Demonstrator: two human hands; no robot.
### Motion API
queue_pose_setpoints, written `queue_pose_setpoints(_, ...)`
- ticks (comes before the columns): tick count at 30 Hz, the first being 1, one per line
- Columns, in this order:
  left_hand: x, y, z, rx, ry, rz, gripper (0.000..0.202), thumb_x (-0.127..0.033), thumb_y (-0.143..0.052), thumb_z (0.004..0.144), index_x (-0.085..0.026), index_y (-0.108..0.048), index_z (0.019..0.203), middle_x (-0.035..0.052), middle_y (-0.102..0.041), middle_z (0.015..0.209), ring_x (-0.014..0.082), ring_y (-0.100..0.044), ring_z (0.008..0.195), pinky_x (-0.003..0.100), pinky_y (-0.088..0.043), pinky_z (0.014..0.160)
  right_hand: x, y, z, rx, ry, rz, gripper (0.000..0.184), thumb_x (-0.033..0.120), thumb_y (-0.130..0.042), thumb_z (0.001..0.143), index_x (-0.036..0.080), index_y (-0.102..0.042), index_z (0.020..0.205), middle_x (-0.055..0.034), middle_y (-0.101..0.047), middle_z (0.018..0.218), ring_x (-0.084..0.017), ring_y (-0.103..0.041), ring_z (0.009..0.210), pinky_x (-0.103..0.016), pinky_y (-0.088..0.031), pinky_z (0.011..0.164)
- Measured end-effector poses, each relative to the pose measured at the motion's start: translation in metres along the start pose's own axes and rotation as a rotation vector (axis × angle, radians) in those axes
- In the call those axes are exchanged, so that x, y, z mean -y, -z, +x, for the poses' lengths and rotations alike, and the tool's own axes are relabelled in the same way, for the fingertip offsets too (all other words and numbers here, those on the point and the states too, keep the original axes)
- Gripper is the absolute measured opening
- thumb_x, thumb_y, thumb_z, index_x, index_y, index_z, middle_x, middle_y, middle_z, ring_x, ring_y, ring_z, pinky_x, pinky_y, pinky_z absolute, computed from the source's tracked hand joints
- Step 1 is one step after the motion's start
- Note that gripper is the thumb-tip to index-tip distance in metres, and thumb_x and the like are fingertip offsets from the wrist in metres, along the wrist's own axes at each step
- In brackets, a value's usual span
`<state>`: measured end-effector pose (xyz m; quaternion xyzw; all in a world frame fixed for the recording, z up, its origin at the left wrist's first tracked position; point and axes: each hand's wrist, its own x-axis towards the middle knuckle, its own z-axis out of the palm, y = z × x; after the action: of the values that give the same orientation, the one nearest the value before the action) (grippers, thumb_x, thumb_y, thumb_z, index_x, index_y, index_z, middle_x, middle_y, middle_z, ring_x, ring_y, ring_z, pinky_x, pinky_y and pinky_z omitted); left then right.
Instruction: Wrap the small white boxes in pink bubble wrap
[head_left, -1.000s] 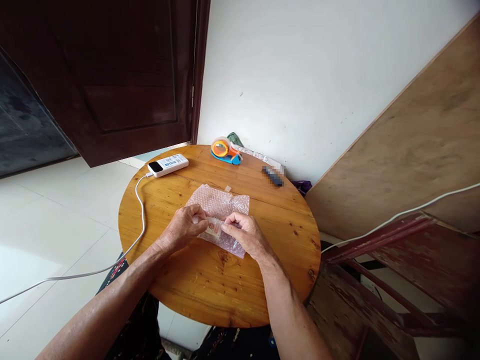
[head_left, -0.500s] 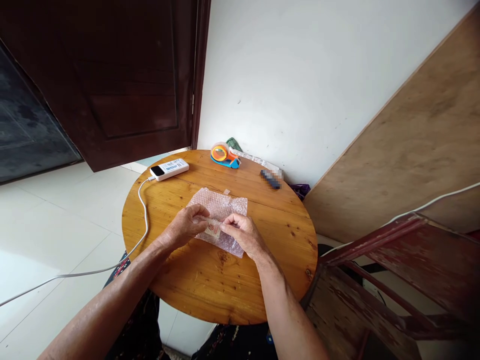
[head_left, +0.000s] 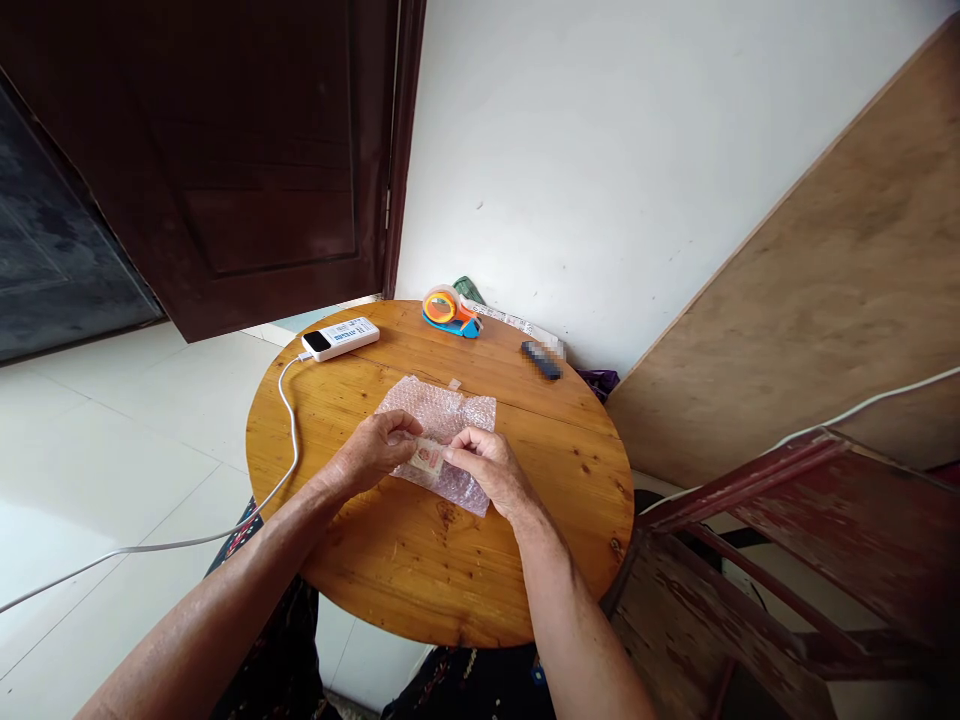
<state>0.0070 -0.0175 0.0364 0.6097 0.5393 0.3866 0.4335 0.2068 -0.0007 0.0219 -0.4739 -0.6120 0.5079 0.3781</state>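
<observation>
A sheet of pinkish bubble wrap (head_left: 442, 415) lies in the middle of a round wooden table (head_left: 420, 560). On its near part sits a small flat item with a red print (head_left: 427, 457). My left hand (head_left: 373, 453) pinches the left end of that item, fingers closed. My right hand (head_left: 487, 468) pinches its right end and rests on the bubble wrap. A small scrap of tape (head_left: 454, 383) lies just beyond the sheet.
A white power bank (head_left: 340, 337) with a white cable (head_left: 289, 410) lies at the table's far left. An orange-and-blue tape dispenser (head_left: 448, 310) and a dark small object (head_left: 541, 359) sit at the back. A brown door, white wall, leaning wooden board and red wooden frame surround the table.
Both hands stay pinched on the small item over the bubble wrap. The view has shifted slightly; nothing on the table has moved.
</observation>
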Motion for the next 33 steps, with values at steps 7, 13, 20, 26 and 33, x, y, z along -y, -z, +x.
queue_pose_setpoints(7, -0.0006, -0.0008, 0.0018, 0.022, 0.035, -0.057, 0.024, -0.028, -0.055, 0.064, -0.015, -0.063, 0.083, -0.0022, -0.06, 0.069, 0.0115, -0.05, 0.062, 0.022, -0.037, 0.056, 0.0029, -0.0005, -0.0009, 0.008, -0.033, 0.042, 0.018, 0.033, -0.071, 0.065, 0.019, -0.061, 0.062, 0.0009, -0.066, 0.072, -0.014, -0.054, 0.064, -0.025, -0.039, 0.061)
queue_pose_setpoints(13, -0.0031, -0.0012, 0.0028, 0.017, 0.048, -0.062, 0.023, -0.028, -0.053, 0.063, -0.015, -0.062, 0.079, -0.0031, -0.056, 0.066, 0.0104, -0.045, 0.059, 0.021, -0.033, 0.054, 0.0031, -0.0005, -0.0007, 0.011, -0.045, 0.057, 0.017, 0.033, -0.071, 0.064, 0.019, -0.061, 0.062, 0.0006, -0.066, 0.074, -0.014, -0.055, 0.067, -0.025, -0.039, 0.062)
queue_pose_setpoints(20, -0.0017, -0.0019, 0.0044, 0.017, 0.036, -0.042, 0.022, -0.028, -0.054, 0.066, -0.015, -0.064, 0.08, -0.0015, -0.06, 0.069, 0.0117, -0.05, 0.061, 0.022, -0.037, 0.056, 0.0019, 0.0008, -0.0002, 0.015, -0.035, 0.049, 0.016, 0.032, -0.07, 0.064, 0.019, -0.061, 0.062, 0.0012, -0.065, 0.073, -0.014, -0.054, 0.067, -0.025, -0.039, 0.062)
queue_pose_setpoints(26, -0.0035, -0.0038, 0.0021, -0.003, -0.014, 0.109, 0.031, -0.037, -0.068, 0.066, -0.015, -0.067, 0.086, -0.0007, -0.062, 0.071, 0.014, -0.051, 0.066, 0.024, -0.039, 0.06, 0.0006, 0.0013, 0.0001, 0.008, -0.025, 0.016, 0.016, 0.032, -0.069, 0.065, 0.019, -0.061, 0.062, 0.004, -0.057, 0.062, -0.012, -0.048, 0.061, -0.025, -0.035, 0.058)
queue_pose_setpoints(33, 0.0004, -0.0085, 0.0053, 0.037, -0.003, 0.059, 0.026, -0.038, -0.063, 0.068, -0.015, -0.066, 0.08, -0.0014, -0.058, 0.067, 0.0129, -0.048, 0.063, 0.023, -0.036, 0.056, 0.0021, 0.0013, -0.0006, 0.001, -0.035, 0.019, 0.016, 0.033, -0.069, 0.065, 0.019, -0.061, 0.062, 0.004, -0.057, 0.06, -0.012, -0.047, 0.059, -0.024, -0.034, 0.057)
